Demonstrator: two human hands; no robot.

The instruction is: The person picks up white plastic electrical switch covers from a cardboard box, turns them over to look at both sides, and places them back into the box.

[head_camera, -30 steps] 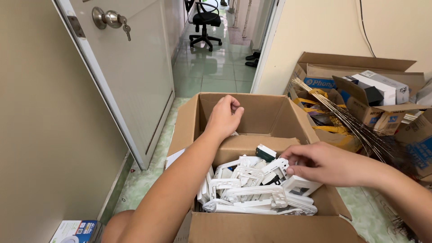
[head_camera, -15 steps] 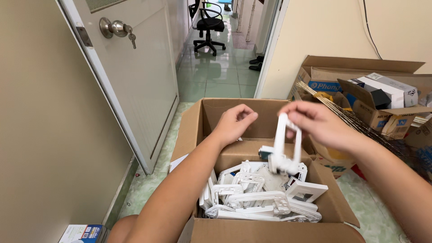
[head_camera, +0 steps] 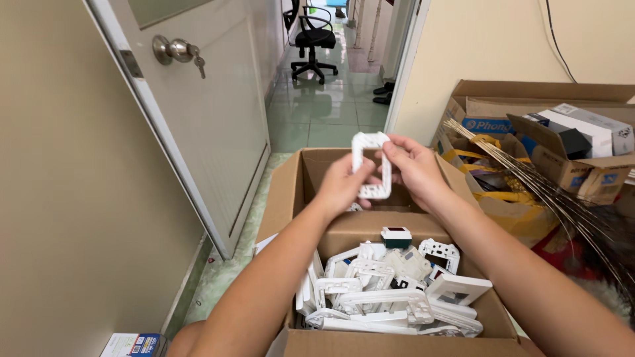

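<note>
White plastic frame (head_camera: 370, 165), rectangular with an open centre, held upright above the far end of the cardboard box (head_camera: 291, 198). Left hand (head_camera: 345, 185) pinches its left edge, fingers pressed onto the plastic; right hand (head_camera: 413, 168) pinches the right edge, thumb at the front. Judgement: a light grip on both long edges keeps the thin frame from flexing; turning it flat-on to the eye would show its clips better. Box below holds a loose pile of white frames (head_camera: 397, 297), one small dark-topped part (head_camera: 395, 236) among them. Close on the left, an open door (head_camera: 198, 112); right, another carton (head_camera: 549, 112) and thin wire rods (head_camera: 529, 172) crowding the elbow.
</note>
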